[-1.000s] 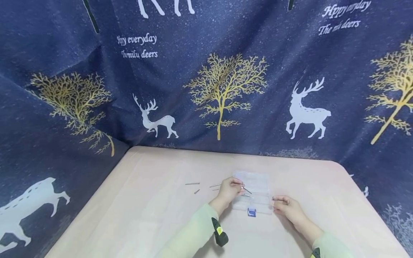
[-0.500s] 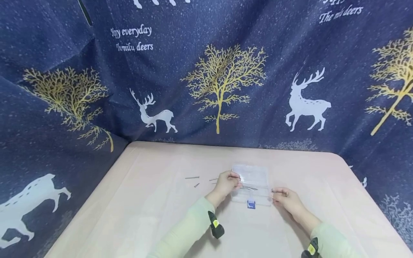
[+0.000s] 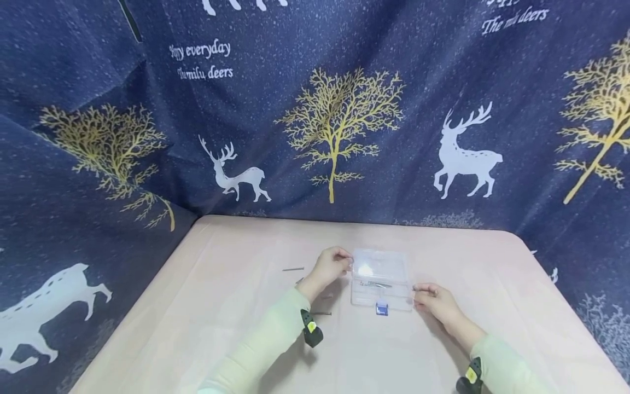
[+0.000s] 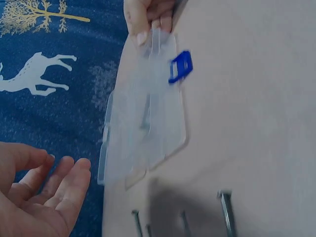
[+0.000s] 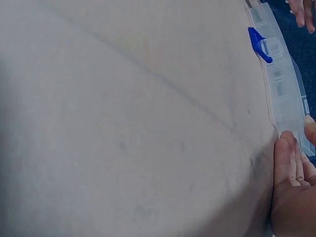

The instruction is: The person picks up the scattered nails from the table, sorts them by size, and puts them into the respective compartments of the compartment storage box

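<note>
Your left grip (image 3: 331, 265) is loose and empty; your right grip (image 3: 438, 306) pinches the clear box (image 3: 364, 300) on the counter (image 3: 236, 306). Looks light, slick, maybe brittle, so I'd hold it by both sides, gently.

Dark blue cloth (image 3: 266, 104) hangs behind the table (image 3: 216, 306) and along its left side, printed with 3 golden trees (image 3: 336, 139), white deer (image 3: 472, 162) and white lettering (image 3: 209, 50). The pale pink tabletop, rounded at its far right corner, carries soft shadows.
</note>
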Motion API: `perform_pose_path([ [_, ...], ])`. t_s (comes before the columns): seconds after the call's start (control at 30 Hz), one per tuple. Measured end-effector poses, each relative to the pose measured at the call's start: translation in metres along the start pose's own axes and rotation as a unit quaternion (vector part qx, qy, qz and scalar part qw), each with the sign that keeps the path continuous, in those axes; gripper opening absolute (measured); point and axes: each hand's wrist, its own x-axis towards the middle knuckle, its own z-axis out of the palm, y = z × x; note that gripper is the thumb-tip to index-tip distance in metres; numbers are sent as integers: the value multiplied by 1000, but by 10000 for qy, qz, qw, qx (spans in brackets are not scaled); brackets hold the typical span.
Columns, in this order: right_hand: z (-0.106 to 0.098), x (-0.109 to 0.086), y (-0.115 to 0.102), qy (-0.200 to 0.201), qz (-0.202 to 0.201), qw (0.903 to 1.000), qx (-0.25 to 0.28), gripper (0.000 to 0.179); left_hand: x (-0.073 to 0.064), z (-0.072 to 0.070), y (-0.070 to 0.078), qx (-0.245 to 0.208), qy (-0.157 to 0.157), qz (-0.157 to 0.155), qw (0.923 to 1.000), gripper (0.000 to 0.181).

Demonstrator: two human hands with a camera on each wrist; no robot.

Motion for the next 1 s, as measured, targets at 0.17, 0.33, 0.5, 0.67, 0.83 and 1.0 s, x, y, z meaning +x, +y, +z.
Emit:
perform_pose_path([
  [0.17, 0, 1, 0, -11, -1, 10000, -71, 46, -1, -15, 4, 661, -124, 196, 9975, 16],
  [0.33, 1, 4, 0, -21, 51, 10000, -66, 46, -8, -27, 5, 1402, -437, 259, 9888, 16],
  [0.5, -1, 4, -2, -61, 122, 9996, -258, 47, -16, -35, 1, 2019, -776, 437, 9753, 15],
  [0.67, -3, 3, -2, -108, 103, 9998, -136, 46, -28, -42, -4, 2494, -1211, 589, 9590, 17],
  [0.83, -6, 2, -3, -116, 42, 9998, -127, 44, -39, -49, -11, 2845, -1582, 786, 9423, 17],
  [1.0, -2, 0, -3, -89, 25, 9999, -75, 43, -52, -49, -20, 3175, -1757, 950, 9270, 15],
])
